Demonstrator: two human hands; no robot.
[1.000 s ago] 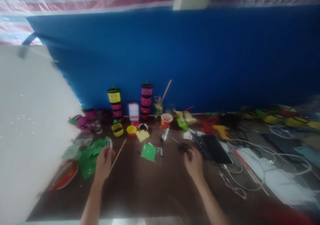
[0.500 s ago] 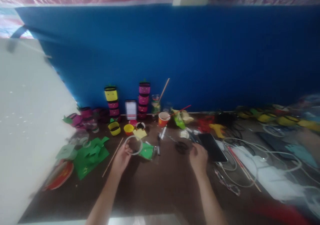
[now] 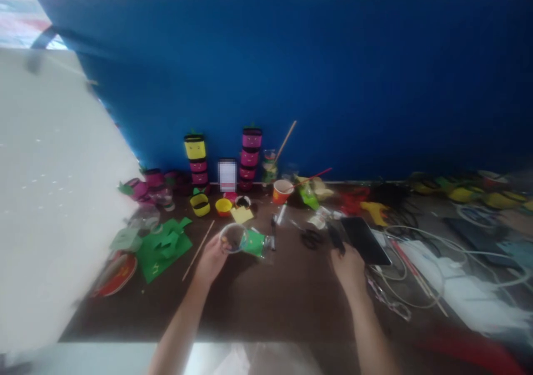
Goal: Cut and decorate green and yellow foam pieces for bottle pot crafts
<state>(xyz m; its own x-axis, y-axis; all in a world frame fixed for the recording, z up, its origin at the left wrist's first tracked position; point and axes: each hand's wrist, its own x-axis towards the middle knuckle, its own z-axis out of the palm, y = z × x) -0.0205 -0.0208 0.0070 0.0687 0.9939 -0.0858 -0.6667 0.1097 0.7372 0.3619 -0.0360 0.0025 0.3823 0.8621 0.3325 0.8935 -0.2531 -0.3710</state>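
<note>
My left hand [image 3: 214,257] is closed on the left edge of a clear round plastic cup or ring [image 3: 234,225], held above the table. Just right of that, a green piece in clear wrapping [image 3: 254,243] lies on the tabletop. My right hand [image 3: 348,265] has its fingers closed at the lower end of a dark slim object [image 3: 335,236], too blurred to name. A black tablet [image 3: 365,240] lies right beside that hand. Black-handled scissors [image 3: 311,239] rest to its left, apart from it.
Green cut sheets [image 3: 164,247] and a red-rimmed bowl [image 3: 120,275] lie at left, with a thin stick [image 3: 199,250]. A paper cup [image 3: 282,192] and stacked purple figures [image 3: 250,158] stand at the back. White cables [image 3: 441,236] tangle at right; a person's hand [image 3: 516,222] shows there.
The view has shifted, so the scene sits further right. My right hand has closed on the dark slim object beside the tablet. My left hand still holds the clear round piece.
</note>
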